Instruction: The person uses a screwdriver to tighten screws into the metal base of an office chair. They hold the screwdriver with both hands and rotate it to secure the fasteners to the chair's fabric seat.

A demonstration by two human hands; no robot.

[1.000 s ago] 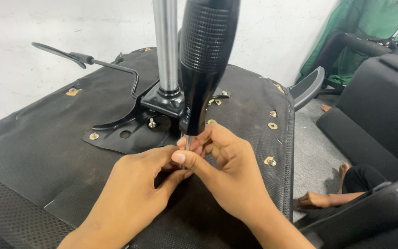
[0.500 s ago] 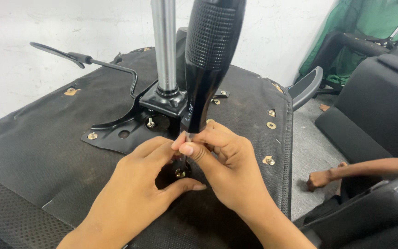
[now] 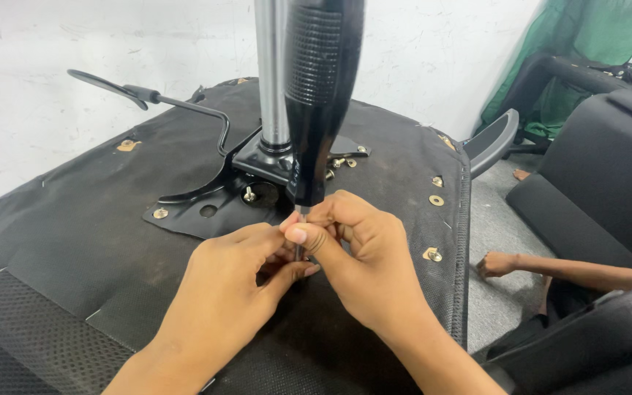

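My left hand (image 3: 232,281) and right hand (image 3: 363,263) are pressed together around the thin shaft of a screwdriver (image 3: 321,95), fingertips pinched on the metal just below its black handle. The handle stands nearly upright above my knuckles, and neither hand is on it. The tip is hidden behind my fingers, so I can't tell whether it sits in a screw or on the bare underside of the seat (image 3: 74,241).

The way I see it, the main risk is the driver tipping: all its weight is above my grip, and a pinch this low gives little hold on it. If it leans, the tip could skip off whatever it rests on and jab the fabric or a fingertip. Any small screw held under my fingers could drop and roll across the seat.

Just beyond my hands are the mounting plate (image 3: 206,205) and the chrome post (image 3: 272,80), close enough that a slipping handle would knock them. Well to my right, another person's hand (image 3: 499,263) rests on the floor, clear of the work.
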